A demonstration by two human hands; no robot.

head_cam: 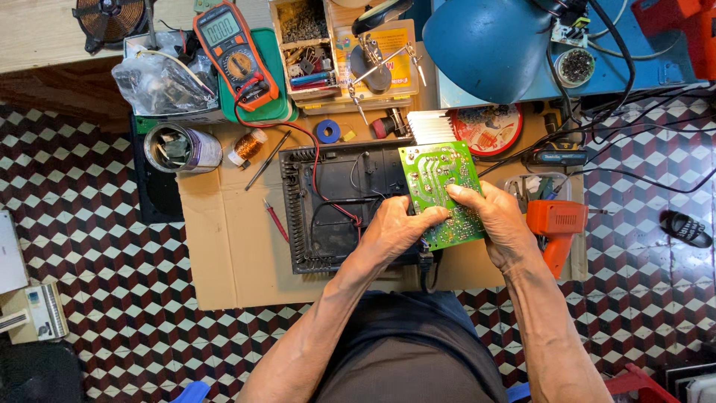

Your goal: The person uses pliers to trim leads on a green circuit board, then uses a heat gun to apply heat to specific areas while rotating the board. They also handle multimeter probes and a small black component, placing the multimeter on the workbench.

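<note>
Left hand: the left hand [394, 227] is curled round the lower left edge of the green circuit board [443, 192], fingers pressed together over its near corner, thumb on the solder side.
Right hand: the right hand [498, 222] pinches the board's right edge, thumb laid across the face, the other fingers tucked behind where I cannot see them.
Circuit board: held up tilted between both hands, solder side toward the person, above the right end of the black plastic casing [339, 205]; a white finned heat sink [431, 127] sits at its far edge.
Casing: lies open on a sheet of brown cardboard [231, 254], with red and black wires running inside it.
Multimeter: an orange multimeter [235, 54] rests on a green tray at the back, its red lead trailing down to the casing.
Right of the hands: an orange soldering gun [556, 227] lies just beside the right hand, at the cardboard's edge.
Back of the cardboard: a tin can [181, 148] of odds and ends, a small spool of copper wire [247, 145] next to it, and a blue tape roll [327, 131].
Overhead: a blue lamp shade [488, 45] hangs over the far right of the work spot.
Floor: patterned tile [89, 224] in red, black and white.
</note>
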